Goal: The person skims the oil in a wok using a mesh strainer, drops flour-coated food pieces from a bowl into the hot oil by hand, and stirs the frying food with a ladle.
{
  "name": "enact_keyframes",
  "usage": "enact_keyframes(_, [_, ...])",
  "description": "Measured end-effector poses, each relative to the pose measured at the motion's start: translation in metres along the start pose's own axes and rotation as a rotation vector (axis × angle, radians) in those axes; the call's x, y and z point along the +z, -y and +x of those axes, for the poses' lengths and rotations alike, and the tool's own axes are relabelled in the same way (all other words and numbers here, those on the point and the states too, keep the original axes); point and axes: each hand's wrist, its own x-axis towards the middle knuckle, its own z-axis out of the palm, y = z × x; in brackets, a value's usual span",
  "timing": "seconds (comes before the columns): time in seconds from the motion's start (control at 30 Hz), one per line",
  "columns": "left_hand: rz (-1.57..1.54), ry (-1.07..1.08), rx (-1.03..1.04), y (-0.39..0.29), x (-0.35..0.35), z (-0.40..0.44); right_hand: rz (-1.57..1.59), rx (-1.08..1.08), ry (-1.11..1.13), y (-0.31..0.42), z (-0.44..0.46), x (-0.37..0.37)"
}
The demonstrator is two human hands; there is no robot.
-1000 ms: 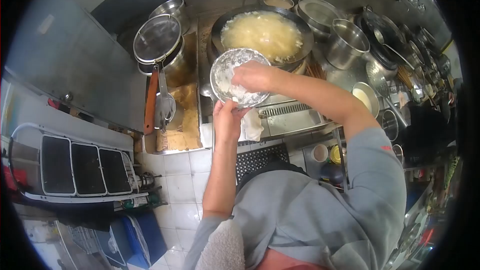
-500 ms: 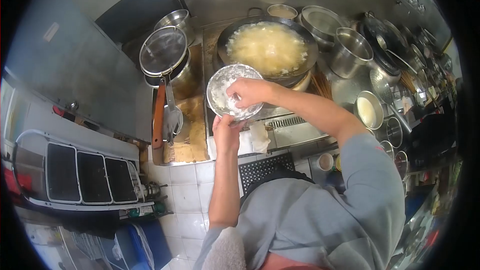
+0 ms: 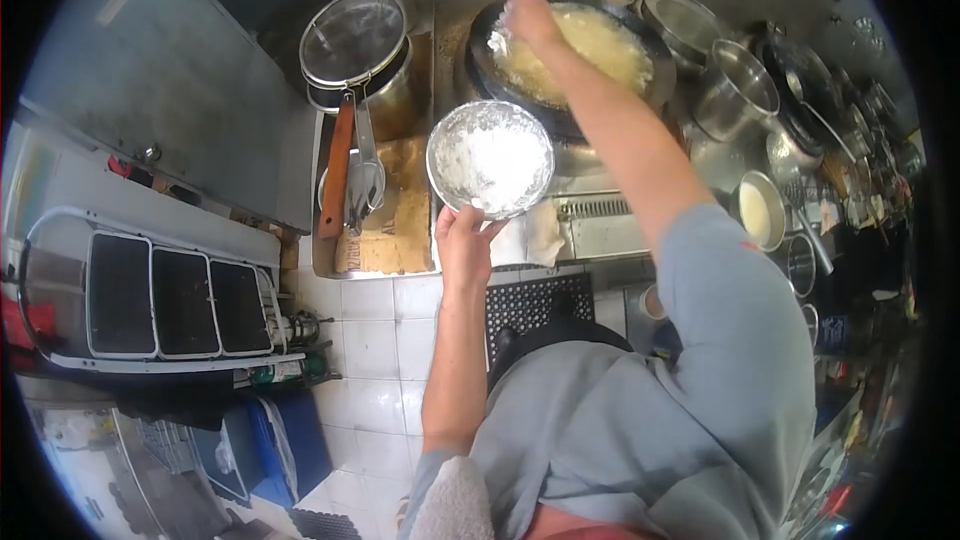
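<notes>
My left hand (image 3: 466, 242) grips the near rim of a metal bowl (image 3: 490, 159) coated with white powder, with a white heap inside. Over the left part of a large black wok (image 3: 484, 65), my right hand (image 3: 528, 20) is closed, and a white-coated piece shows just below its fingers. Whether that piece is still held or falling cannot be made out. Pale yellow bubbling oil (image 3: 600, 48) fills the wok.
Left of the wok, a round strainer (image 3: 352, 38) with a wooden handle lies over a pot (image 3: 400, 100). At the right are a steel pot (image 3: 735, 90), a bowl of pale liquid (image 3: 757, 212) and a perforated ladle (image 3: 790, 155). Cardboard (image 3: 398, 230) covers the left counter.
My right hand has left the bowl and moved up and forward over the wok. The bowl, still in my left hand, has shifted slightly right in view.
</notes>
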Motion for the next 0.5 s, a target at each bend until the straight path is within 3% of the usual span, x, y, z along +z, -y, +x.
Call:
enact_keyframes(0.03, [0.018,0.0,0.01,-0.002,-0.001,-0.002,0.33,0.112,0.056,0.02,-0.012,-0.031])
enact_keyframes(0.07, [0.039,0.0,0.008,-0.004,-0.003,-0.008,0.435,0.031,0.006,0.041,-0.034,-0.063])
enact_keyframes(0.17, [0.089,0.054,0.001,-0.007,-0.002,-0.019,0.581,-0.07,0.436,0.067,-0.108,-0.12])
enact_keyframes(0.23, [0.143,0.106,-0.011,-0.004,0.006,-0.027,0.266,-0.161,0.676,0.084,-0.176,-0.143])
enact_keyframes(0.3, [0.165,0.166,-0.044,0.006,0.015,-0.037,0.006,-0.374,0.456,0.068,-0.239,-0.125])
enact_keyframes(0.4, [0.153,0.257,-0.096,0.019,0.025,-0.052,-0.066,-0.214,0.422,0.063,-0.278,-0.124])
enact_keyframes(0.5, [0.145,0.28,-0.152,0.029,0.034,-0.063,-0.023,-0.184,0.256,0.049,-0.28,-0.171])
